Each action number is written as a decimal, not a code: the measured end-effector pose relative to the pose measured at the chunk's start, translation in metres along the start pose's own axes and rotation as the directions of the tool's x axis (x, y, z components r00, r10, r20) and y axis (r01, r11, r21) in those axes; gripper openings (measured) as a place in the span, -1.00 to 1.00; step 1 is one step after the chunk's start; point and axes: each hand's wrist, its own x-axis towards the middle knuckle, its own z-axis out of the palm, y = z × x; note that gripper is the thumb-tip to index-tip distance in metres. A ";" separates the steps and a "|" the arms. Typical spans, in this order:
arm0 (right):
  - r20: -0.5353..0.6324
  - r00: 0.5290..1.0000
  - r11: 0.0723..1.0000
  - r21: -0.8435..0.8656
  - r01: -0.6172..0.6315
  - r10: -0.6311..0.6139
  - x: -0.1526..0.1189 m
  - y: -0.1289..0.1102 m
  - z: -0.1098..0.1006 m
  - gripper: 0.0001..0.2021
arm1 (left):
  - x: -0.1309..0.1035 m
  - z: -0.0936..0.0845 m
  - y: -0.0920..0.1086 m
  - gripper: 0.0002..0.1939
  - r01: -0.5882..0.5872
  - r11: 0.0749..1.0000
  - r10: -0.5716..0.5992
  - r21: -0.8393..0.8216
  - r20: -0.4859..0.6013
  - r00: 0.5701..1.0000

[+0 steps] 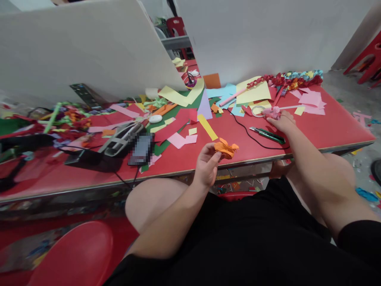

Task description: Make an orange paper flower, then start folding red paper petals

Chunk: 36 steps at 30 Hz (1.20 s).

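Observation:
My left hand (pixel 207 163) pinches an orange folded paper piece (pixel 226 149) just above the table's front edge. Farther right, my right hand (pixel 281 120) reaches over the red table (pixel 342 129), its fingers at a pink paper flower (pixel 273 113). Whether the fingers grip the flower is too small to tell. A pale ring (pixel 257 111) lies just left of the flower. The green and black cutter (pixel 268 135) rests in front of my right hand. A yellow paper strip (pixel 207 127) lies behind the orange piece.
Coloured paper scraps (pixel 312 101) and a paper garland (pixel 279 79) lie along the back, below white boards (pixel 256 35). A dark cable (pixel 242 126) curves round the cutter. At the left are a phone (pixel 142 149), a black case (pixel 92 159) and a white mouse (pixel 155 118).

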 end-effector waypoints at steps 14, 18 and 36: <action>0.049 0.647 0.457 0.749 0.480 -0.761 -0.168 -0.092 -0.004 -0.59 | -0.010 0.013 0.000 -0.56 0.107 0.993 -0.103 -0.056 0.071 0.992; 0.128 0.639 0.421 0.844 0.331 -0.758 -0.171 -0.090 0.001 -0.69 | -0.009 0.009 -0.004 -0.58 0.074 0.997 -0.071 -0.022 0.129 0.989; 0.348 0.657 0.273 0.937 -0.218 -0.669 -0.185 -0.090 0.013 -0.63 | -0.003 0.007 0.035 -0.73 -0.481 0.681 0.370 0.552 0.306 0.877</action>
